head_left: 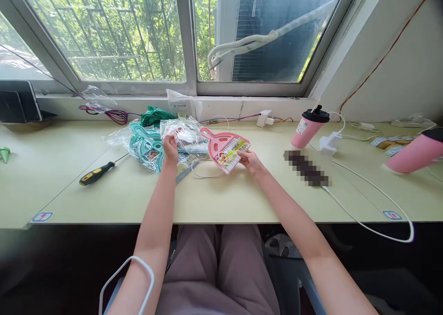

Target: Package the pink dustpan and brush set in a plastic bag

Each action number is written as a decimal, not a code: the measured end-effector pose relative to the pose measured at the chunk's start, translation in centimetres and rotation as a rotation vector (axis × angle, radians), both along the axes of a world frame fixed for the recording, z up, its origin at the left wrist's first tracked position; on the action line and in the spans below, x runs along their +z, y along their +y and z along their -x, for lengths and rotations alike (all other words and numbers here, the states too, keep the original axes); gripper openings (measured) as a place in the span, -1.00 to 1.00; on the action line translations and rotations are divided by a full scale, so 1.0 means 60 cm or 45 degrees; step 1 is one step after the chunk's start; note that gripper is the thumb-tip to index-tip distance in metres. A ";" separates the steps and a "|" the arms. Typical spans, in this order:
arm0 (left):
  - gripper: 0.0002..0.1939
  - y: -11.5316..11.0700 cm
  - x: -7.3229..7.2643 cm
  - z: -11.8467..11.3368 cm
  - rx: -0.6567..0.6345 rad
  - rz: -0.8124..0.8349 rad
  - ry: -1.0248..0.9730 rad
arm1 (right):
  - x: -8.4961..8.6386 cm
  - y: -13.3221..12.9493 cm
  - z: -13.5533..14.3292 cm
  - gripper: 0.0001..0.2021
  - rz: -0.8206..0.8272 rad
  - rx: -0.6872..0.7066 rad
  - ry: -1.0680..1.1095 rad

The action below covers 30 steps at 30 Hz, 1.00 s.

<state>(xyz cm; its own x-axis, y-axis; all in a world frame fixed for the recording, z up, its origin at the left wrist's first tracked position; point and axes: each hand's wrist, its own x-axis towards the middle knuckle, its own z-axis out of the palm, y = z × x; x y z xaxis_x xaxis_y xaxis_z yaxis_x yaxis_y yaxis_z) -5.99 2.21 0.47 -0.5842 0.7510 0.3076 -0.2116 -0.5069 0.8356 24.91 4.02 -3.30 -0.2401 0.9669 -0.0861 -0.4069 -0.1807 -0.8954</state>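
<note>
While seated at table (221, 204) | right hand (252, 161) grips pink dustpan (221, 148) edge, steadying it | left hand (170, 149) pinches plastic wrap (183, 131), holding it aside

Daylight enters through the window (138, 33) ahead of me and lights the counter (224, 199) evenly and brightly; shadows on it are faint and soft. Below the counter edge, around my lap, the picture falls dark. Wide-angle distortion bows the window frame and counter edge toward the corners. One patch on the counter is pixelated (307, 168). Focus is otherwise sharp.
</note>
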 end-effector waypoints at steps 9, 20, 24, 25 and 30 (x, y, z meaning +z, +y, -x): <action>-0.73 -0.030 0.003 0.016 -0.260 -0.206 -0.491 | 0.003 0.000 -0.011 -0.82 0.071 0.148 -0.101; -0.60 -0.027 0.004 -0.003 -0.322 -0.116 -0.261 | 0.002 -0.002 -0.015 -0.75 0.222 0.276 -0.158; -0.49 -0.025 0.007 -0.024 -0.355 -0.042 -0.187 | 0.005 -0.011 -0.007 -0.69 0.150 0.248 -0.078; -0.45 -0.026 0.006 -0.028 -0.379 -0.022 -0.168 | 0.006 -0.013 -0.006 -0.68 0.115 0.239 -0.046; -0.38 -0.032 0.006 -0.049 -0.617 0.079 0.028 | 0.001 -0.012 0.000 -0.75 0.063 0.047 -0.007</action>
<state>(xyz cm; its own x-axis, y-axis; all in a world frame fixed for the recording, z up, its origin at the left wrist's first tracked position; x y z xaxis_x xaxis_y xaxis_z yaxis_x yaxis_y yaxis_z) -3.04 0.28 0.83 -0.1570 0.9522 0.2619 -0.3929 -0.3035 0.8680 24.91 3.31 -3.27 -0.2746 0.9521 -0.1349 -0.3943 -0.2394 -0.8872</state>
